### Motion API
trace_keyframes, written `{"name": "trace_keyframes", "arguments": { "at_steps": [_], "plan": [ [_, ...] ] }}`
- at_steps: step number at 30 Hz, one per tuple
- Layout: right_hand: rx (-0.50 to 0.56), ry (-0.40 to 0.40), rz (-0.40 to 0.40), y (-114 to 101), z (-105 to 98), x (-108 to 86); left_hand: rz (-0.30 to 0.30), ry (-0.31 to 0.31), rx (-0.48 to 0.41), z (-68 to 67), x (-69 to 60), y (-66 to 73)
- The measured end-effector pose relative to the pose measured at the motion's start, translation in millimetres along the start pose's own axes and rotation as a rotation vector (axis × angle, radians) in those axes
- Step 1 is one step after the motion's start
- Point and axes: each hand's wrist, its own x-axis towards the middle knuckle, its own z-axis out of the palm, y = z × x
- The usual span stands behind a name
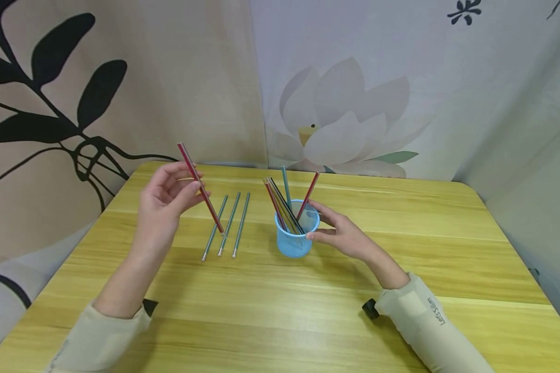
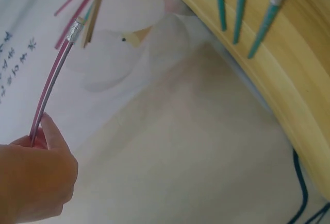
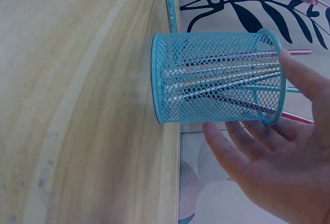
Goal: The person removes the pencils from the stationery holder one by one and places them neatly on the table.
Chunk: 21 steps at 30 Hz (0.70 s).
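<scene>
Red pencil: 1 slim red-and-silver striped pencil [image 1: 210, 207], raised above the bench [image 1: 270, 316] on its left half.
Its axis: slanting, metal-banded eraser end down over the green row, other end up toward the far-left corner.
Left hand [image 1: 165, 199]: pinching that pencil, thumb against fingers.
Green row: 3 thin green pencils [image 1: 241, 224] lying side by side, erasers toward the near edge.
Cup: 1 light-blue cylindrical mesh cup [image 1: 294, 246], upright near the far edge.
Cup contents: 2 red pencils [image 1: 308, 194], 1 teal pencil [image 1: 287, 186]; yellowish and black ones overlap, count unclear.
Right hand [image 1: 340, 234]: holding the cup, thumb at its rim.
Behind: pale curtain [image 1: 191, 77], printed leaves and flower.
</scene>
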Motion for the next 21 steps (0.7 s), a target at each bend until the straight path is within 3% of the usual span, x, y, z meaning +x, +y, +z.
{"name": "trace_keyframes", "arguments": {
  "at_steps": [11, 21],
  "plan": [
    [0.000, -0.002, -0.001, -0.2, 0.2, -0.4, -0.065, 0.048, -0.039, -23.9, 3.0, -8.0],
    [-0.001, -0.003, -0.004, 0.0, 0.2, -0.7, -0.179, 0.091, -0.023, -42.2, 12.0, -24.7]
  ]
}}
